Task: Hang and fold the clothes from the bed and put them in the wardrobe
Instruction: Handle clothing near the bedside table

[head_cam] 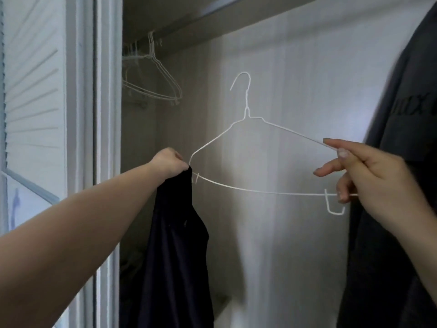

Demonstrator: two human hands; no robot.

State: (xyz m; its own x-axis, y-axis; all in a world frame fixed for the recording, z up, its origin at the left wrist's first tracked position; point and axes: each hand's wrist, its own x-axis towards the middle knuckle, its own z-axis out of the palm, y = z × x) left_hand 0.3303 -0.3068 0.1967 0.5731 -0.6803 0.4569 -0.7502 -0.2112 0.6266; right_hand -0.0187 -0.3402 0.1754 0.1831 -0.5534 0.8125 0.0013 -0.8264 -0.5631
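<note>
Dark garment bunched in left grip at white hanger's end, right grip pinching the other.

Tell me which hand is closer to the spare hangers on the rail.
Left. The left hand is below the spare hangers, slightly to their right; the right hand is far off to their right.

Wardrobe interior, pale wood-grain back panel | hanging rail runs across the top, below a shelf edge | spare white wire hangers hang bunched on the rail at far left | dark grey garment hangs at right | white louvred door stands at left.
</note>
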